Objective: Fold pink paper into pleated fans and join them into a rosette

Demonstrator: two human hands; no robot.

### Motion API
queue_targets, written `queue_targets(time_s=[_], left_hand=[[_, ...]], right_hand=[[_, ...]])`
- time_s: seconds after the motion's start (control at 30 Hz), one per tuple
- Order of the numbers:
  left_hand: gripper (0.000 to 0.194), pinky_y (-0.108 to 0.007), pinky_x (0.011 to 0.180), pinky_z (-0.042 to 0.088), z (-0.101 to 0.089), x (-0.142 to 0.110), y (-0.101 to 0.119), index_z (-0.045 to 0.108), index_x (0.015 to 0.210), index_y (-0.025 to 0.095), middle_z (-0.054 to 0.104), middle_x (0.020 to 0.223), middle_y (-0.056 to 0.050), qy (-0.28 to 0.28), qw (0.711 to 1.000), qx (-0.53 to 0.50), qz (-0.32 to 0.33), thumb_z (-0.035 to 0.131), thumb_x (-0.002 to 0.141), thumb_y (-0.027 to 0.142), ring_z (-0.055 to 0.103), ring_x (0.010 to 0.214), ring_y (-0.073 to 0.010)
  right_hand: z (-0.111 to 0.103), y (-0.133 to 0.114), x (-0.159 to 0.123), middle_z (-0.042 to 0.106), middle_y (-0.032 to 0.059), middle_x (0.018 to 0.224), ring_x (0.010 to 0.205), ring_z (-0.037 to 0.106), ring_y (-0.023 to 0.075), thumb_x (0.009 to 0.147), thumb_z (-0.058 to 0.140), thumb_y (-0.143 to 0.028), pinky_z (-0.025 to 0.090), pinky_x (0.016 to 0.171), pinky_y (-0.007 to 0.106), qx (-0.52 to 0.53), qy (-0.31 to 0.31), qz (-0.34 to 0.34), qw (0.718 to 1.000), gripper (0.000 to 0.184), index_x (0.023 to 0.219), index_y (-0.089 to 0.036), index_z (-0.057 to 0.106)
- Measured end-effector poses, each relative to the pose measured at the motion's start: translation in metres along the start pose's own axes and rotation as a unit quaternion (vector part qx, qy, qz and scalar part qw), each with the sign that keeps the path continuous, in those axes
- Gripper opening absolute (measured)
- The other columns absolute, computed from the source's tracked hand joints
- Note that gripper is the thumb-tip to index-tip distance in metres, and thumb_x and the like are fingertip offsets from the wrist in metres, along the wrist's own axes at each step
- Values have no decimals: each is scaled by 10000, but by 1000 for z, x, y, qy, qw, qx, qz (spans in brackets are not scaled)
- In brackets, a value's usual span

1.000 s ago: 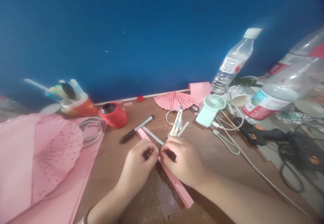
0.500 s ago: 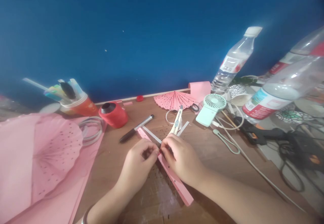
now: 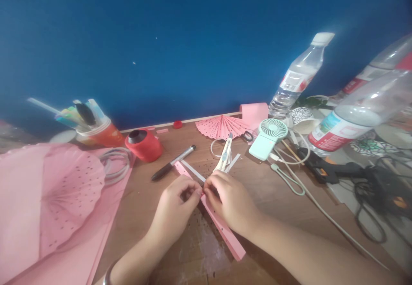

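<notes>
The left hand (image 3: 180, 195) and right hand (image 3: 230, 197) meet in pinched grips at the middle of a folded pink paper strip (image 3: 225, 232), what they pinch hidden. Its folding looks done, binding unclear; it lies unspread, unlike the pleated fan (image 3: 222, 128) beyond the grips.

On the worktop (image 3: 135, 207), the folded paper strip (image 3: 227, 233) is before the pleated paper fan (image 3: 222, 126). To their right lies the handheld electric fan (image 3: 268, 139).
</notes>
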State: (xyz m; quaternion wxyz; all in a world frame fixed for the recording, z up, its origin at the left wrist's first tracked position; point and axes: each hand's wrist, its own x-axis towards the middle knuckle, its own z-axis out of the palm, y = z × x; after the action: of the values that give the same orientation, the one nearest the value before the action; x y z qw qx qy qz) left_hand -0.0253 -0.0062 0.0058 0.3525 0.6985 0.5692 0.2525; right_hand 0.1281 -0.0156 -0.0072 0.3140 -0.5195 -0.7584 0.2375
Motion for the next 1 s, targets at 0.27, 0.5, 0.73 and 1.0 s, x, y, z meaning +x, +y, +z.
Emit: queue_targets(time_s=[0.27, 0.5, 0.73, 1.0], left_hand=[[115, -231, 598, 372, 0, -2, 0, 574, 692, 192, 557, 683, 20, 6, 1000, 8, -2, 488, 765, 216, 496, 638, -121], [104, -230, 602, 381, 1, -2, -2, 584, 723, 194, 571, 712, 16, 16, 1000, 1, 11, 496, 772, 219, 505, 649, -119], [81, -231, 590, 376, 1, -1, -2, 571, 717, 192, 557, 700, 18, 13, 1000, 4, 17, 504, 759, 208, 493, 635, -118], [100, -232, 581, 370, 1, 0, 1, 515, 684, 191, 517, 660, 21, -17, 1000, 18, 9, 454, 764, 196, 477, 621, -125]], right_hand=[[1, 1, 0, 543, 24, 765, 720, 510, 145, 807, 452, -141, 399, 633, 252, -4, -2, 3, 1000, 97, 743, -183, 511], [0, 1, 0, 548, 24, 775, 730, 516, 143, 814, 464, -157, 400, 635, 248, 6, -6, 4, 1000, 85, 755, -181, 521], [1, 3, -1, 550, 23, 773, 722, 514, 142, 825, 466, -171, 396, 627, 253, 17, -1, 5, 1000, 94, 754, -181, 527], [-6, -3, -1, 546, -4, 761, 740, 510, 135, 759, 516, -136, 395, 649, 248, 54, 9, 28, 998, 70, 722, -195, 513]])
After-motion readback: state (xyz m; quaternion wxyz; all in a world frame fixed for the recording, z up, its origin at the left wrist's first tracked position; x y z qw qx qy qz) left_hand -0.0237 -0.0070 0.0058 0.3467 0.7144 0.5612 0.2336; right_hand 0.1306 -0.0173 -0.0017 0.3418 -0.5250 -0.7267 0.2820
